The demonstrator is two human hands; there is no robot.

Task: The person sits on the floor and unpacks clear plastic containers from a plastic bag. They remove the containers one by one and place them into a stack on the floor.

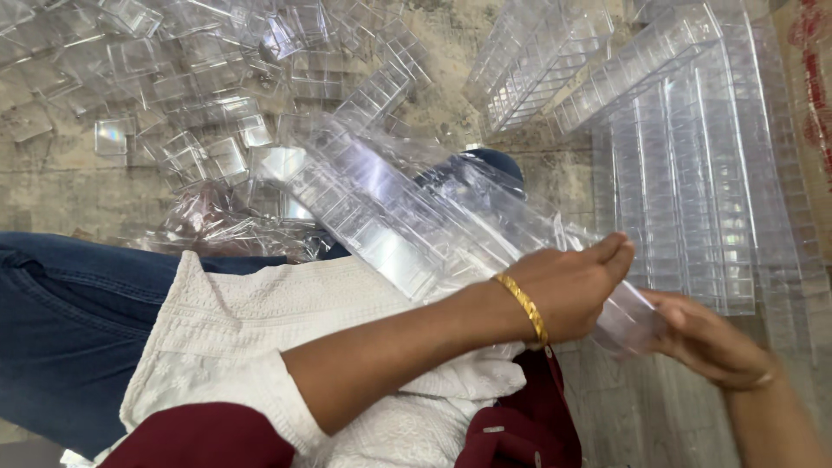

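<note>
A long row of clear plastic boxes in a clear plastic sleeve [390, 221] lies slanted across my lap, from upper left to lower right. My left hand [568, 290], with a gold bangle at the wrist, rests on top of the sleeve near its lower right end, fingers closed over it. My right hand [706, 338] grips the very end of the sleeve from the right. The end of the row is partly hidden between both hands.
Several loose clear square boxes [173, 104] are heaped on the concrete floor at upper left. Long stacked rows of clear boxes [693, 173] lie at upper right. A cardboard box [810, 87] stands at the far right edge. My jeans leg [69, 321] lies at left.
</note>
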